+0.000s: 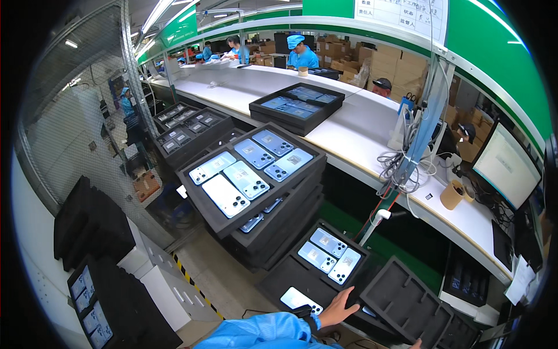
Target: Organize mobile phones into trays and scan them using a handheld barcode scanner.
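We have our left hand (339, 308) at the near right corner of the phone tray (283, 278), fingers spread, pinching nothing visible. Our right hand (417, 344) shows only fingertips, right of that tray by the slotted tray (401, 294); we cannot tell its grip. The lone phone (295, 298) lies in the phone tray's near part, left of our nearer left hand, its long axis slanting toward that wrist, camera end closest.
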A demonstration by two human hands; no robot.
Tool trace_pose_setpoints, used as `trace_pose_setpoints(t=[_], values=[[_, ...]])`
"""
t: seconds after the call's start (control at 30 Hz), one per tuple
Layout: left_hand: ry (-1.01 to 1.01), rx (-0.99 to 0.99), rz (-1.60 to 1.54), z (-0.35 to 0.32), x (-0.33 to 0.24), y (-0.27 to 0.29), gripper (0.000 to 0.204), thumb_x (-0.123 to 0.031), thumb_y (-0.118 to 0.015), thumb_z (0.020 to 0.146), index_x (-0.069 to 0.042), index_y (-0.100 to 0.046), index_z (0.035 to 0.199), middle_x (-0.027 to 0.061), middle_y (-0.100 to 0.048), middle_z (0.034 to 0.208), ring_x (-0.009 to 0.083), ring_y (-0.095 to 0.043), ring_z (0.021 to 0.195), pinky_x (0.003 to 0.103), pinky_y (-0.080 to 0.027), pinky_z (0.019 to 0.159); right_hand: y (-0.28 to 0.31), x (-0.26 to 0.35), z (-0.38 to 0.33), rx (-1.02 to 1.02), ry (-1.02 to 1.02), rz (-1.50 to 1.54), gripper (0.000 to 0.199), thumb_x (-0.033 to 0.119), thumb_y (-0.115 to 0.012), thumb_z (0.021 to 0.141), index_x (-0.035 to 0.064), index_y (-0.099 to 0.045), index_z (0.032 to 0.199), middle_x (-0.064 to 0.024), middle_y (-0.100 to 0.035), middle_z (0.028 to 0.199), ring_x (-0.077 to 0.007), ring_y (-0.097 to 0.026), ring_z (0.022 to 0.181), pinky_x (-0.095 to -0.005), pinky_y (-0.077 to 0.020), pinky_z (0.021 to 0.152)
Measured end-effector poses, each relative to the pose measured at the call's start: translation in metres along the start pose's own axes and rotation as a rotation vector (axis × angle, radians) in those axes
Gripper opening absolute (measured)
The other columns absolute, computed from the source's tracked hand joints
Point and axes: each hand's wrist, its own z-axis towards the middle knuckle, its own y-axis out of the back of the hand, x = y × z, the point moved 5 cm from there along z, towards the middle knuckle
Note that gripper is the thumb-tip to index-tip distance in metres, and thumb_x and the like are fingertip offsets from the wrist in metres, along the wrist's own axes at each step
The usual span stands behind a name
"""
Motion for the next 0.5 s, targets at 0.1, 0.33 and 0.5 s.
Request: trace_pose_setpoints(t=[0.1,0.33,0.5], values=[[0.180,0.053,-0.022,0.024,-0.005,-0.024,0.083,-0.046,-0.058,0.094,0.002,-0.022,0.151,0.0280,-0.024,0.155,0.0412,-0.027,0.143,0.046,-0.027,0.115,-0.009,-0.016,0.063,0.034,0.050,0.161,0.059,0.043,-0.071,0.085,-0.0057,-0.063,0.116,-0.0227,-0.068,0.111,-0.0370,-0.064,0.097,-0.0442,-0.0495,0.089],[0.357,-0.136,-0.098,0.033,0.006,-0.047,0.074,-0.043,-0.063,0.087,-0.002,-0.041,0.145,0.0251,-0.055,0.134,0.0377,-0.055,0.123,0.039,-0.042,0.102,-0.016,-0.034,0.147,0.371,0.208,0.104,0.063,0.047,-0.063,0.091,-0.0036,-0.061,0.127,-0.0242,-0.060,0.130,-0.0328,-0.059,0.117,-0.0373,-0.0440,0.102],[0.481,-0.329,-0.218,0.027,0.000,-0.057,0.068,-0.042,-0.061,0.086,-0.004,-0.048,0.142,0.0239,-0.062,0.127,0.0348,-0.058,0.119,0.036,-0.043,0.100,-0.025,-0.019,0.158,0.393,0.363,0.273,0.057,0.040,-0.059,0.096,-0.0053,-0.057,0.130,-0.0252,-0.059,0.131,-0.0347,-0.058,0.118,-0.0374,-0.0436,0.103]])
